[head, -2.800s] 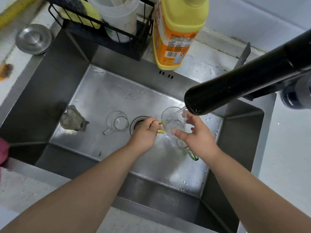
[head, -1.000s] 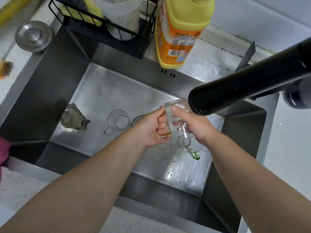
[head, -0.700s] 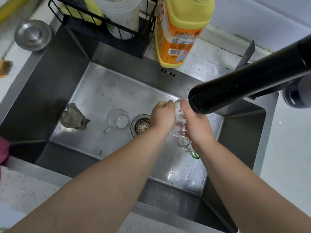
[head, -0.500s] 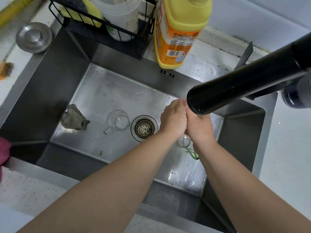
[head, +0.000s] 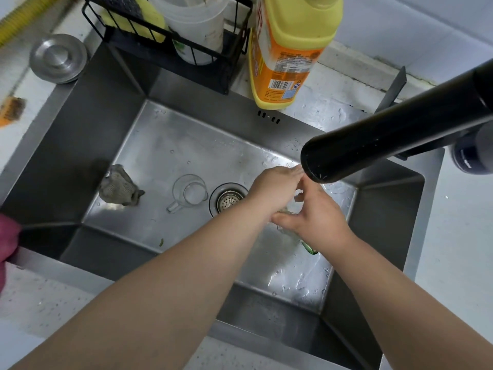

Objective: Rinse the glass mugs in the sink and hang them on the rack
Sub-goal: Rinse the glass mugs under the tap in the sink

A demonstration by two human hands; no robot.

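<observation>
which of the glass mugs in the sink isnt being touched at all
The clear-handled mug left of the drain: it stands alone on the sink floor. Another is held between both hands, and a green-handled one lies under the right hand.

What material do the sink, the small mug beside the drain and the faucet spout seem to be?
Sink: brushed stainless steel, grey with dull reflections. Small mug: clear glass, the sink floor shows through it. Faucet spout: matte black, probably coated metal; cannot tell for sure.
</observation>
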